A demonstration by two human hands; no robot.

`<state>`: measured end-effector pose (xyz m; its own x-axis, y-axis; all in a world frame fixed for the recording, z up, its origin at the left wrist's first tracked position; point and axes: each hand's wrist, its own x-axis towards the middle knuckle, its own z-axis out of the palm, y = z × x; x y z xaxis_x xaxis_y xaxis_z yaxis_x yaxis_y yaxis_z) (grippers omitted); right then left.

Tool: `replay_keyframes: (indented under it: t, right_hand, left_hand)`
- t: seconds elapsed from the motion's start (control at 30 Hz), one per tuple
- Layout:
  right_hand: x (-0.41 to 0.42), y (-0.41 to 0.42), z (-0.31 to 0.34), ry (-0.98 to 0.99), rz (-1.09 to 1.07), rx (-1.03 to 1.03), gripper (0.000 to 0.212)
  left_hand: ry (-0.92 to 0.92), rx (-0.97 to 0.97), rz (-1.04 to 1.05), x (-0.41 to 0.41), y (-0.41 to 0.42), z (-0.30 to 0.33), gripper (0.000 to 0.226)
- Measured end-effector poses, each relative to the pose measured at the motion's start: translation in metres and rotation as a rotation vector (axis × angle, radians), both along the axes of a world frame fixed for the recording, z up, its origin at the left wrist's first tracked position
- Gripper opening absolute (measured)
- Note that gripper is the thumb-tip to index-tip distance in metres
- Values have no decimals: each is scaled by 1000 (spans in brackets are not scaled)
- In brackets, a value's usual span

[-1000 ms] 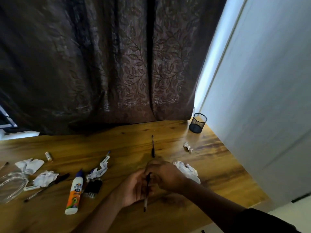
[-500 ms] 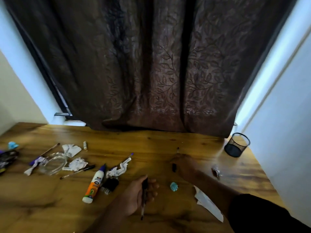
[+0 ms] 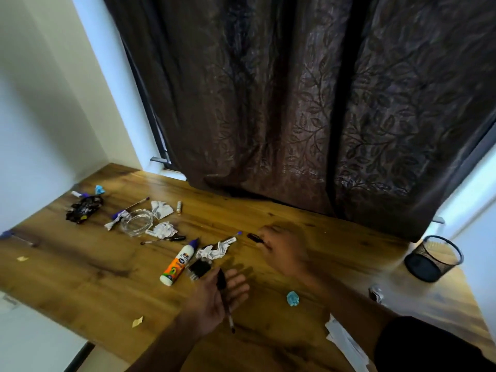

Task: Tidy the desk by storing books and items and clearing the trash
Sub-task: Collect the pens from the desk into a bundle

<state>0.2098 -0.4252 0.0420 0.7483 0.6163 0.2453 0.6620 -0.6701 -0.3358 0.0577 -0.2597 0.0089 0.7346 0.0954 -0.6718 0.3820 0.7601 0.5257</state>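
Note:
My left hand (image 3: 214, 296) lies palm up over the wooden desk (image 3: 80, 264) and holds a pen (image 3: 226, 304) across its palm. Further back, my right hand (image 3: 284, 251) is motion-blurred and pinches a dark pen (image 3: 254, 238) whose end sticks out to the left. A black mesh pen holder (image 3: 433, 259) stands at the desk's right end. A glue bottle (image 3: 177, 261), a blue-capped pen (image 3: 231, 238), a black pen (image 3: 163, 240) and crumpled paper (image 3: 214, 251) lie left of my hands.
A glass dish (image 3: 135, 222), more crumpled papers (image 3: 161, 209), a black wrapper (image 3: 84, 209) and blue scraps (image 3: 292, 298) litter the desk. White paper (image 3: 346, 342) lies by my right arm. A dark curtain (image 3: 295, 116) hangs behind; walls close both sides.
My right hand left the pen held in my left hand, reached back to the dark pen on the desk and took it. The view swung left.

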Motion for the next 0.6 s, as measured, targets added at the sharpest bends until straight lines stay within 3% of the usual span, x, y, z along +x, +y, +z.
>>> replay_keyframes:
  t: [0.1,0.17,0.27,0.43,0.6]
  right_hand:
    - [-26,43,17,350,32,200,25]
    - [-42,63,20,476,72,194,25]
    - [-57,84,25,314,129,67,23]
    - [-37,102,28,214,14,183,10]
    - [12,113,17,200,-26,-108,20]
  left_hand:
    - [-2,3,145,7,3,7,60]
    - [-9,-19,193,12,7,13,62]
    - [-44,-56,210,14,15,17,54]
    - [-126,-149,250,11,39,22,57]
    - [-126,-201,225,4,86,23,62]
